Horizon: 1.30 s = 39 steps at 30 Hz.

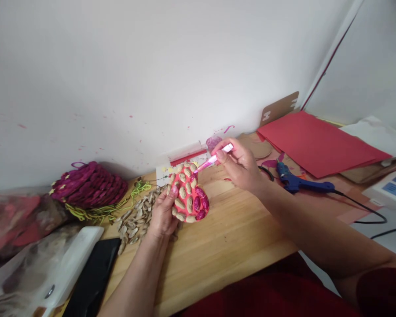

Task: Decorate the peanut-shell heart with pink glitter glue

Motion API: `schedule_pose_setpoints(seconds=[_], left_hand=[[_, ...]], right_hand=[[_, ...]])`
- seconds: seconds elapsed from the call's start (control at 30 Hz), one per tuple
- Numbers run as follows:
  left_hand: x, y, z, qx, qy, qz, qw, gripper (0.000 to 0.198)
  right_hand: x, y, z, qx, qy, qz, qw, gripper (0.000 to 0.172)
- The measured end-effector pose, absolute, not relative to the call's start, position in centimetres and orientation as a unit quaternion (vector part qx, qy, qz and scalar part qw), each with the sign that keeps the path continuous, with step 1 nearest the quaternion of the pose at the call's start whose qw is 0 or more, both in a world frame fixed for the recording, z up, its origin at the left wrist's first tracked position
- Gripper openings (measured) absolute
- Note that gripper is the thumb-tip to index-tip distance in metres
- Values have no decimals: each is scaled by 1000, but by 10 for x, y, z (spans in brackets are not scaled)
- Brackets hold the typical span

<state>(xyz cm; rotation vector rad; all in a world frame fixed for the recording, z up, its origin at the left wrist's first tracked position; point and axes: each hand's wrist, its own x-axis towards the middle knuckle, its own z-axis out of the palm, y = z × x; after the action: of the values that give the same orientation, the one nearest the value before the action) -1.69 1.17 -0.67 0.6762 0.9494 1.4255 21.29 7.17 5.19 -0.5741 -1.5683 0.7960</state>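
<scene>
My left hand [166,209] grips the lower left edge of a red gourd-shaped piece [193,187] covered with peanut shells. Most shells on it are plain tan, while several at the lower right and one near the top right are glossy magenta. A slim paintbrush [213,159] with a white, pink-stained handle is pinched in my right hand [240,165]. Its tip meets the upper right of the piece, by a shell partly coloured magenta. Loose peanut shells [138,220] lie heaped beside and behind my left hand.
A magenta shell-covered bundle [94,185] with yellow-green strings stands at left, near a black phone-like slab [94,277] and a white device [72,264]. On the right are a blue glue gun [303,182] with its cable and red sheets [320,143]. A pink-stained cup [213,141] stands against the wall.
</scene>
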Motion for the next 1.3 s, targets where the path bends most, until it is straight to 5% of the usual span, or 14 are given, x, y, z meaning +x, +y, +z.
schedule_pose_setpoints(seconds=[0.23, 0.43, 0.9, 1.3], left_hand=[[-16, 14, -5, 281, 429, 638, 574, 49], [-15, 17, -7, 275, 444, 635, 569, 46], [-17, 17, -8, 270, 448, 635, 569, 38], [-16, 17, -8, 272, 443, 646, 560, 44]], right_hand=[[214, 70, 51, -229, -707, 328, 583, 28], [216, 65, 56, -251, -772, 182, 554, 16], [216, 72, 51, -242, -738, 276, 566, 21], [215, 65, 54, -244, -753, 195, 579, 12]])
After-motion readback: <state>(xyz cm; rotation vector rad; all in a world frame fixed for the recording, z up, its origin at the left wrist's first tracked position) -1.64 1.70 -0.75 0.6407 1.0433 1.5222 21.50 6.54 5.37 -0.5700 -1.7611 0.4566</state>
